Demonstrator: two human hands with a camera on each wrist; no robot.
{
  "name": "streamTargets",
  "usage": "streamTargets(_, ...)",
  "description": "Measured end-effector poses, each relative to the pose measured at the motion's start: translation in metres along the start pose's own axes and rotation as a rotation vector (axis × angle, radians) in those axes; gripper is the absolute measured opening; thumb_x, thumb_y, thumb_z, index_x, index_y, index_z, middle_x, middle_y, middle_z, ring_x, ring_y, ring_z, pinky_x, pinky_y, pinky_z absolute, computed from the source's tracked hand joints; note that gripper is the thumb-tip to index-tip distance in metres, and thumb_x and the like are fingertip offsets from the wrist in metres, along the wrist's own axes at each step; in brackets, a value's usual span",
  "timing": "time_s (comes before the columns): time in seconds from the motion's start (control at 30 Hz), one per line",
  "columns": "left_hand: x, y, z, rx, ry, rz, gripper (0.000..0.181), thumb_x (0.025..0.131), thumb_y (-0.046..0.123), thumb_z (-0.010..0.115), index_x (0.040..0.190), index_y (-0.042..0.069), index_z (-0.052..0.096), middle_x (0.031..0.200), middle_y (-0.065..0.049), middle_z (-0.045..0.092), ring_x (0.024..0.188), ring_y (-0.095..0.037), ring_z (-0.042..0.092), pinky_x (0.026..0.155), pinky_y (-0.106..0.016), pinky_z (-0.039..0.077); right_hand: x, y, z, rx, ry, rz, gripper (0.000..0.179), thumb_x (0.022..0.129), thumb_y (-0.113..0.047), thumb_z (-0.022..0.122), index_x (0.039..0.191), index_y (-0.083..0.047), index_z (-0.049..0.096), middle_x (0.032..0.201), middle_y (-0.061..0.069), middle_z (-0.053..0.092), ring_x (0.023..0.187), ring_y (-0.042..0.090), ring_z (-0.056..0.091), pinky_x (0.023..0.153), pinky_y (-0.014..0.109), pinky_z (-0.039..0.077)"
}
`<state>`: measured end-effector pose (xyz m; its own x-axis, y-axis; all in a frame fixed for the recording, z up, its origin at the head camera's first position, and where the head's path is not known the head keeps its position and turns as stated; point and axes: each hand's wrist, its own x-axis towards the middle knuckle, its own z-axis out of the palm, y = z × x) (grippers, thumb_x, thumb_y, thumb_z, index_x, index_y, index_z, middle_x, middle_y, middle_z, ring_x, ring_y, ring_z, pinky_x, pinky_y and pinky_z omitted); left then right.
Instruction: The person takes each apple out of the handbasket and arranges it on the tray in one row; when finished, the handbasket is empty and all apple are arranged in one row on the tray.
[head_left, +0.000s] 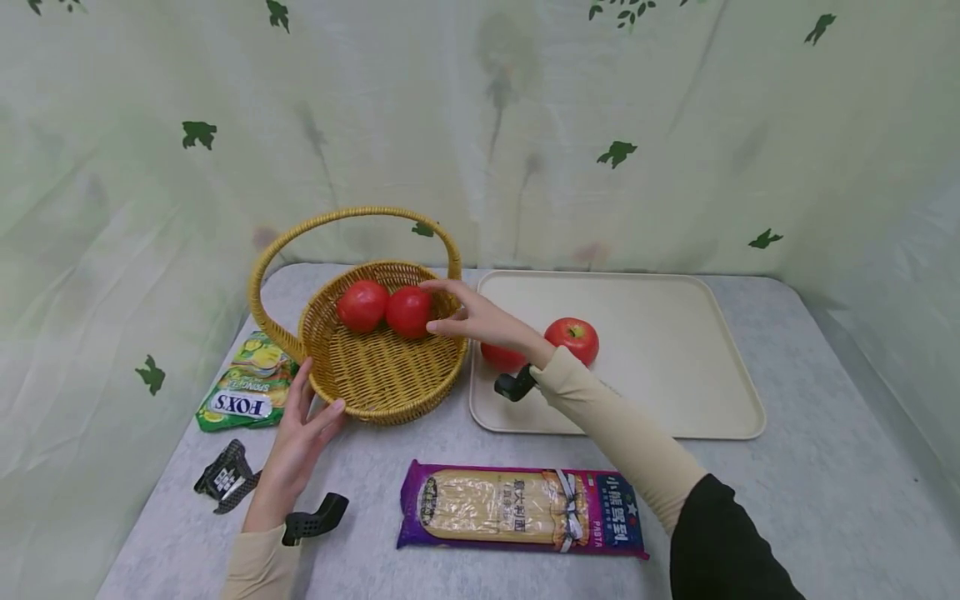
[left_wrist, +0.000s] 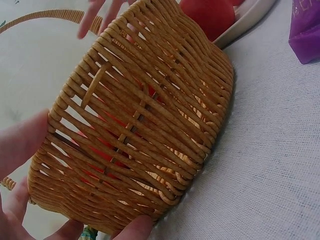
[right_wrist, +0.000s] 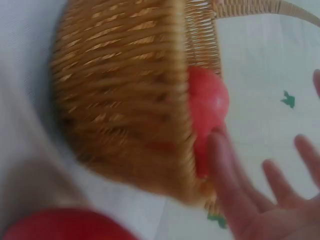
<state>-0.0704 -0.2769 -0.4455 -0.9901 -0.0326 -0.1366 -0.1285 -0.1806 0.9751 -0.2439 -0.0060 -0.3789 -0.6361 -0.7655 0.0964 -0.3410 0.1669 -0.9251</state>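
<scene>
My left hand [head_left: 300, 446] holds the near left side of a round wicker basket [head_left: 390, 408] with a tall arched handle. In the left wrist view, the thumb lies at the rim and the fingers spread along the woven outer wall [left_wrist: 135, 110]. Two red apples [head_left: 363, 306] sit side by side in the basket's far part. Over its right rim reaches my right hand [head_left: 480, 315], fingers spread and loose beside the right-hand apple [head_left: 409, 312]. The right wrist view shows the thumb overlapping that apple [right_wrist: 207, 100], with the other fingers apart from it.
Right of the basket lies a beige tray [head_left: 667, 358] bearing a red apple [head_left: 572, 340] and another apple [head_left: 501, 358], partly covered by the right wrist. A pasta pack [head_left: 521, 510] lies in front. At left are a green Fox's bag [head_left: 251, 383] and a small black packet [head_left: 227, 477].
</scene>
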Motion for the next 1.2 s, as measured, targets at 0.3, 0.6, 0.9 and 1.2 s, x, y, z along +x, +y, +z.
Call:
streamTargets(0.3,0.0,-0.001,0.0,-0.007,-0.004,0.002,0.08,0.099,0.007,0.051,0.153,0.036,0.0,0.158,-0.003,-0.016,0.142,-0.037,0.01,0.11,-0.049,0.023,0.032,-0.003,0.014,0.046,-0.057,0.182,0.069,0.095,-0.025,0.06,0.152,-0.015,0.023,0.152,0.013,0.017,0.121,0.038,0.044,0.084,0.049,0.052)
streamTargets(0.6,0.0,-0.001,-0.001,-0.001,-0.006,-0.002,0.08,0.099,0.009,0.052,0.153,0.037,0.0,0.158,-0.003,-0.015,0.142,-0.037,0.011,0.11,-0.044,0.028,0.05,0.003,0.019,0.127,-0.056,0.389,0.072,0.094,-0.027,0.06,0.153,-0.025,0.018,0.153,0.011,0.011,0.11,0.051,0.052,0.088,0.051,0.05)
streamTargets(0.9,0.001,-0.002,-0.001,0.005,-0.002,0.004,0.081,0.099,0.01,0.053,0.153,0.037,-0.001,0.158,-0.003,-0.017,0.142,-0.037,0.008,0.109,-0.044,0.028,0.062,0.006,0.024,0.131,-0.024,0.496,0.071,0.094,-0.023,0.061,0.152,-0.027,0.02,0.153,0.01,0.013,0.115,0.045,0.048,0.087,0.054,0.05)
streamTargets(1.2,0.0,-0.001,-0.001,0.008,0.008,-0.009,0.081,0.099,0.01,0.053,0.153,0.038,0.001,0.158,-0.004,-0.016,0.142,-0.037,0.01,0.108,-0.041,0.031,0.069,0.009,0.032,0.054,0.04,0.439,0.053,0.092,-0.01,0.064,0.139,-0.023,0.042,0.144,0.013,0.03,0.122,0.031,0.041,0.08,0.053,0.052)
